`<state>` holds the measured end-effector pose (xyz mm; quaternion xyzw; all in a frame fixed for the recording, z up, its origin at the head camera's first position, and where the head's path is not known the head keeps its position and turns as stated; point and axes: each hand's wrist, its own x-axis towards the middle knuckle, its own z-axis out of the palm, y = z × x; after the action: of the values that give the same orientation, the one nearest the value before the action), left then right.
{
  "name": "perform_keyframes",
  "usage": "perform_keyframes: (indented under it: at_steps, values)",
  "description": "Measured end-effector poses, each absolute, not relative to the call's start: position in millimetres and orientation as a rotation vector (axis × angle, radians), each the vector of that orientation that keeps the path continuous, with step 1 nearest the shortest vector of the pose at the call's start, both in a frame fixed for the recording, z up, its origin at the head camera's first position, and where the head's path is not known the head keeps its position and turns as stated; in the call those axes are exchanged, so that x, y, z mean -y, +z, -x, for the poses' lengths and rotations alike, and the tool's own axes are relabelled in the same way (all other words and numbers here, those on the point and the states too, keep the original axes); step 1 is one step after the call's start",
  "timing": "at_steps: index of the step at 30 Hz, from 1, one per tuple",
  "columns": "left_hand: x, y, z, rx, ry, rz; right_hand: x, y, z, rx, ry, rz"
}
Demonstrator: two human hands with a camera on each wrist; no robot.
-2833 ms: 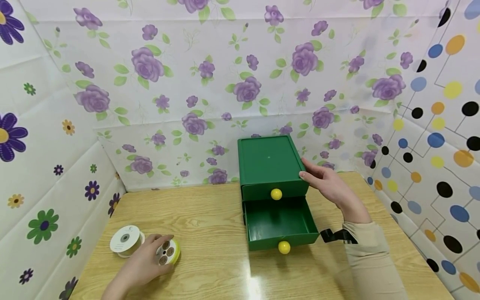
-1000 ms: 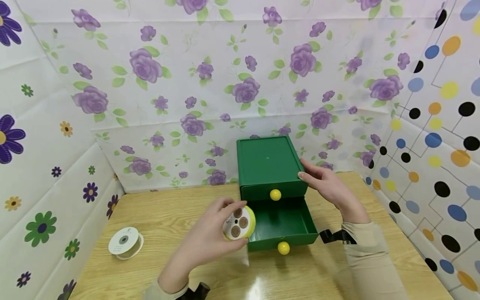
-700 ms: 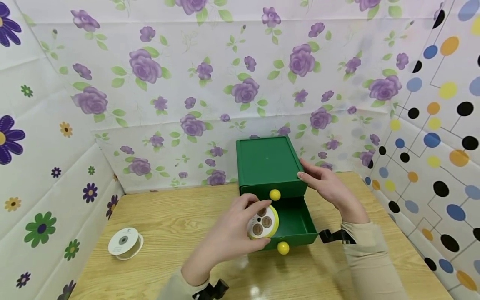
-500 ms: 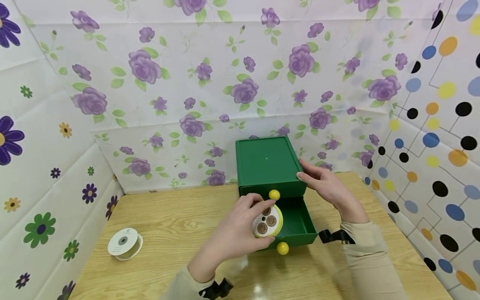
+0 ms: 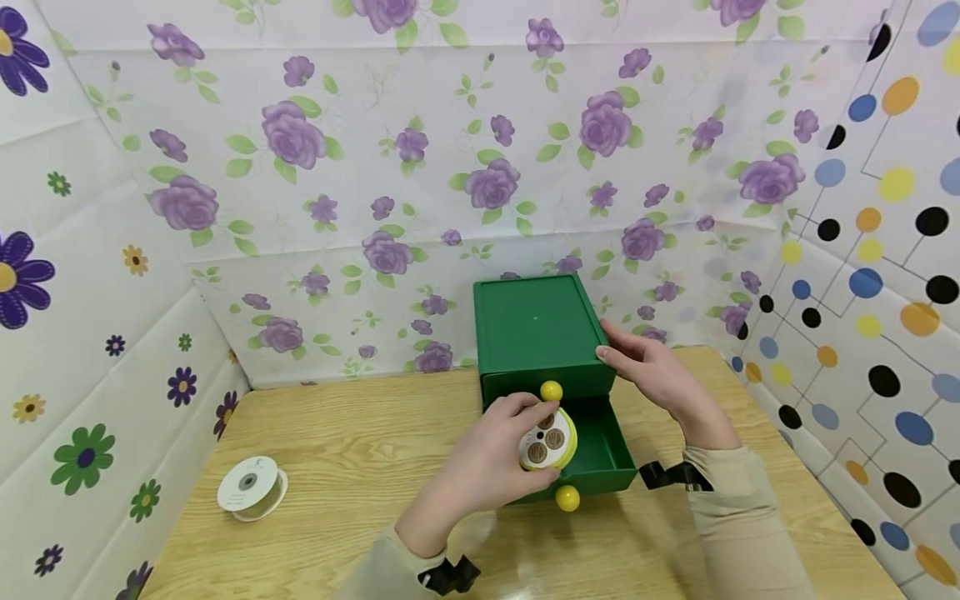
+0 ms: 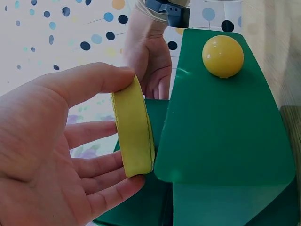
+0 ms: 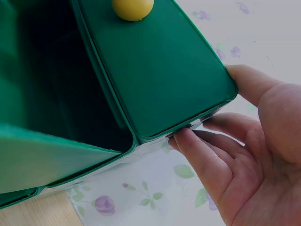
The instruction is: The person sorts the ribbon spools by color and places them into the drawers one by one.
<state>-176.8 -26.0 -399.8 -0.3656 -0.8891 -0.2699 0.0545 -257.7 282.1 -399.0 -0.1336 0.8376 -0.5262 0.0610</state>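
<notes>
Head view: before me the lower drawer [image 5: 600, 481] is out, the yellow-edged roll [image 5: 555, 439] unreleased at its mouth, pinched in the left hand [image 5: 491, 454] grip, the right hand [image 5: 654, 375] loosely against the cabinet [image 5: 536, 323], a white spool [image 5: 249, 485] untouched on the table [image 5: 360, 467].

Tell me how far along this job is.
Done: the lower drawer is already pulled open. In hand: the left hand holds the yellow-rimmed spool at it; the right hand grips the green cabinet. Left, it seems: releasing that spool inside, perhaps adding the white spool on the table, then closing the drawer.
</notes>
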Motion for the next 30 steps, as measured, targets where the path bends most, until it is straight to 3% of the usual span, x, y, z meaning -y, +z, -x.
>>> perform_keyframes:
  at_steps: [9,30]
  values:
    - [13,-407,187,2.819,-0.673,1.185,-282,-400,257,-2.516,-1.604,0.401]
    - [-6,-419,220,2.977,-0.842,1.318,-283,-402,258,-2.517,-1.622,0.412]
